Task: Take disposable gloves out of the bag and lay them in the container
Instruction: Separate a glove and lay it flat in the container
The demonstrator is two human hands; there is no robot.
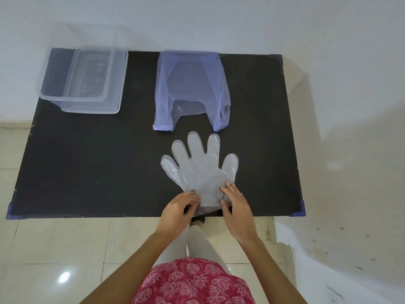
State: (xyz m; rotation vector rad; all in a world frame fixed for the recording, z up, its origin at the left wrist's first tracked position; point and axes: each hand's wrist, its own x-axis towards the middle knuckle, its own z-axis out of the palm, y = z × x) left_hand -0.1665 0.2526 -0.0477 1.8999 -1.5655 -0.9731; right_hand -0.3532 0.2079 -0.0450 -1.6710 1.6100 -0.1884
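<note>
A clear disposable glove (200, 165) lies flat on the black table (98, 163), fingers spread and pointing away from me. My left hand (178, 210) pinches the left side of its cuff near the table's front edge. My right hand (235, 207) presses its fingertips on the cuff's right side, where the plastic is wrinkled. The pale blue carrier bag (190, 88) lies flat just beyond the glove, handles toward me. A clear plastic container (82, 81) stands at the table's far left corner with nothing visible inside it.
A white wall runs behind the table and along the right side. Pale floor tiles lie in front of the table, where my legs and a pink patterned garment show. Blue caps cover the table's front corners (301, 208).
</note>
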